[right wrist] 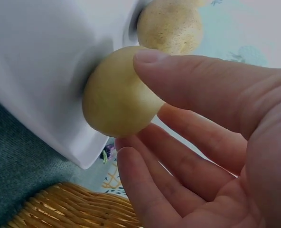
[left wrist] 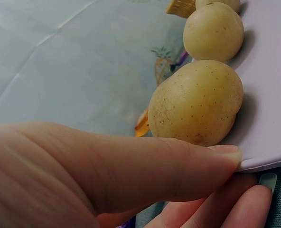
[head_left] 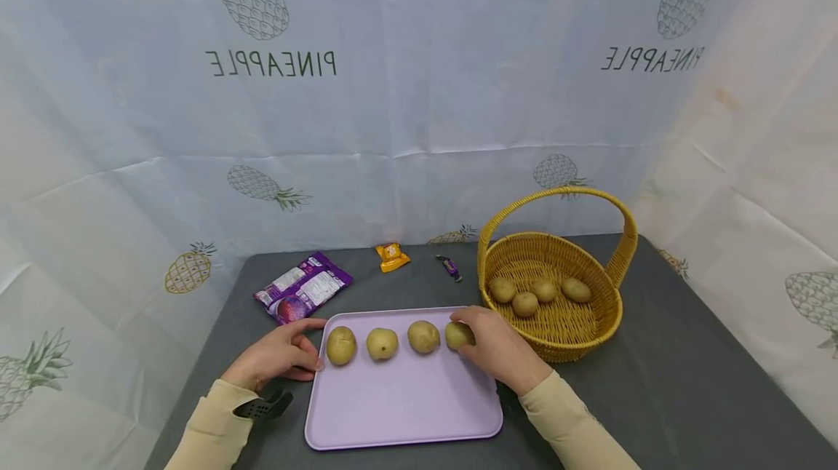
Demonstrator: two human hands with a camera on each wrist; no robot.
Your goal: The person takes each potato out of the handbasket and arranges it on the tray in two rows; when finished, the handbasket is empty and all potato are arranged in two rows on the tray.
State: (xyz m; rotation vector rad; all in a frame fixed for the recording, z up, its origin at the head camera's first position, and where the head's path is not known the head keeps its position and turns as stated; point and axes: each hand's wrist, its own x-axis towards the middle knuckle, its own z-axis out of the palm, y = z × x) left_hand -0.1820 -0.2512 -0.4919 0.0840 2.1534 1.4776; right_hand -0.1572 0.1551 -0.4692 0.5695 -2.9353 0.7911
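A lilac tray [head_left: 402, 412] lies on the dark table, with a row of several potatoes along its far side. My left hand [head_left: 278, 353] pinches the tray's left rim, the thumb on top, beside the leftmost potato [head_left: 341, 345]. In the left wrist view that potato [left wrist: 197, 102] sits just beyond the thumb. At the tray's far right corner my right hand [head_left: 504, 350] holds the rightmost potato [head_left: 458, 336]. The right wrist view has the thumb on one side of this pale potato [right wrist: 117, 95] and curled fingers [right wrist: 145, 190] around the other.
A yellow wicker basket [head_left: 569, 350] with a tall handle stands right of the tray, several potatoes [head_left: 576, 290] inside. Behind the tray lie a purple packet [head_left: 304, 287], an orange wrapped sweet [head_left: 391, 257] and a small purple sweet [head_left: 449, 268]. A pineapple-print cloth [head_left: 419, 106] hangs behind the table.
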